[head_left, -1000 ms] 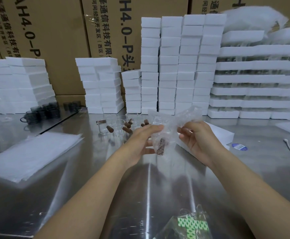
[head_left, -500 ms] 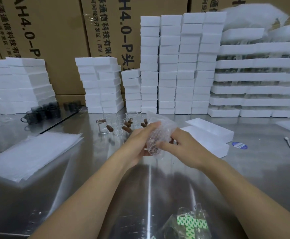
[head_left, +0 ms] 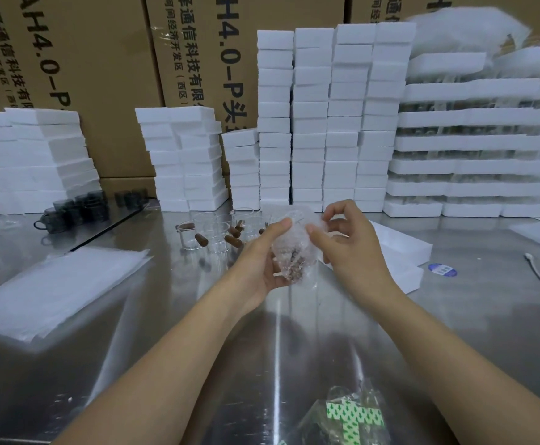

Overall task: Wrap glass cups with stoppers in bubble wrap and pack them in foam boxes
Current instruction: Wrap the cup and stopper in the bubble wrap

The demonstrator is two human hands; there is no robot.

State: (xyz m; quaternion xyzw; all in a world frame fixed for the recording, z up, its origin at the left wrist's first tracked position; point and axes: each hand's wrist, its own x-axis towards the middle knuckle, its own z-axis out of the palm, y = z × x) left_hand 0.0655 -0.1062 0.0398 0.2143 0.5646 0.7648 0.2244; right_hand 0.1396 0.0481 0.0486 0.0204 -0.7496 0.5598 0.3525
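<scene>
Head view: wrapped cup (head_left: 291, 256), brown stopper inside, held above steel table (head_left: 166, 316). Judged light, glass fragile. bubble wrap (head_left: 297, 220) soft, slippery, likely to spring open, so grip round body, not loose flap. left hand (head_left: 259, 264) curled round bundle from left, fingertip on top; right hand (head_left: 352, 248) pinches upper flap from right

Bubble-wrap sheets (head_left: 57, 290) lie left on the table (head_left: 166, 332) — cups (head_left: 217, 232) behind centre, foam boxes (head_left: 333, 117) stacked beyond.

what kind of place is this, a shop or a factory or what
Probably a packing station in a warehouse or small factory: foam boxes stacked on a steel table, big printed cartons behind, and a bubble-wrapped cup being held.
</scene>
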